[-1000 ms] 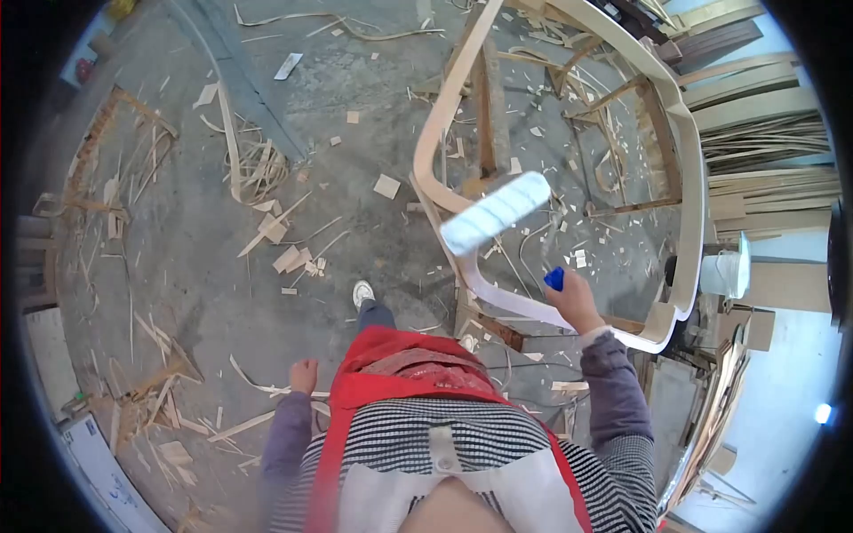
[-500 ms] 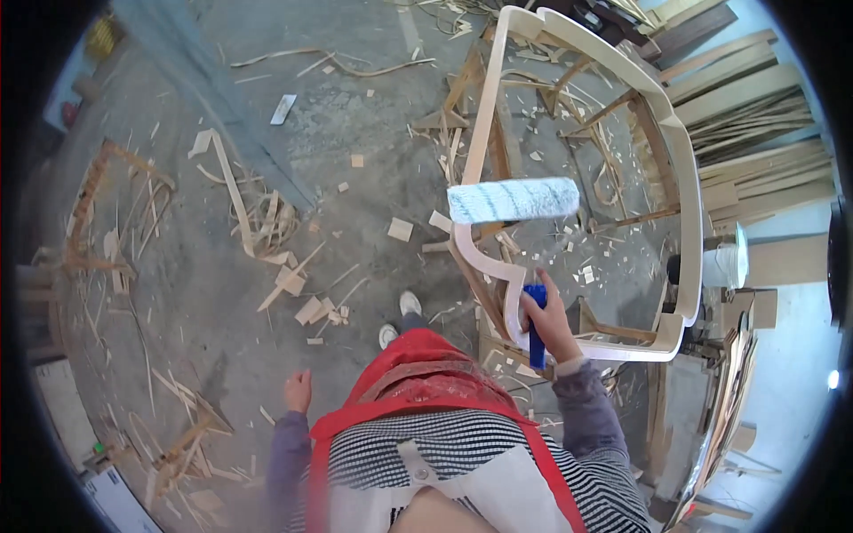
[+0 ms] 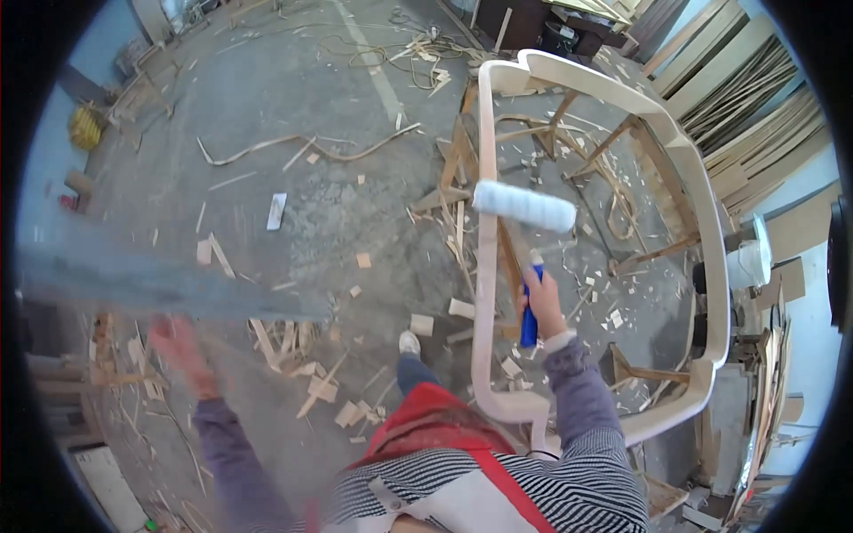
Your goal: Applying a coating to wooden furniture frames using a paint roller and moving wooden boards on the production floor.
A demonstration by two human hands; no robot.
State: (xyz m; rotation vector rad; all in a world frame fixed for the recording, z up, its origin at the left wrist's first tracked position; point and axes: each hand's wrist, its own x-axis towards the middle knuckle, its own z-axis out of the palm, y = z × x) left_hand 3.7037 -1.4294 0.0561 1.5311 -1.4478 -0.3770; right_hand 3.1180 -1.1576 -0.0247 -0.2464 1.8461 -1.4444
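Note:
My right hand [image 3: 545, 302] is closed round the blue handle of a paint roller [image 3: 525, 206]. Its fluffy white sleeve lies across the left rail of a large, pale, curved wooden frame [image 3: 486, 293] as I look down; whether it touches the rail I cannot tell. Out to the left is my left hand [image 3: 180, 348], smeared by motion, so its fingers cannot be read. Just beyond it a long grey-blue shape [image 3: 169, 282] reaches in from the left, blurred too; whether the hand touches it is unclear.
Wood scraps [image 3: 324, 388] and shavings litter the concrete floor around my feet. Long boards and strips [image 3: 742, 98] lean at the right wall, with a white bucket [image 3: 749, 264] beside the frame. Wooden supports [image 3: 458, 169] stand beneath it. Thin cable [image 3: 373, 55] lies far ahead.
My view has moved forward along the frame, with the roller still in my right hand. My left arm has swung out to the left and forward. The grey-blue shape now lies nearly crosswise.

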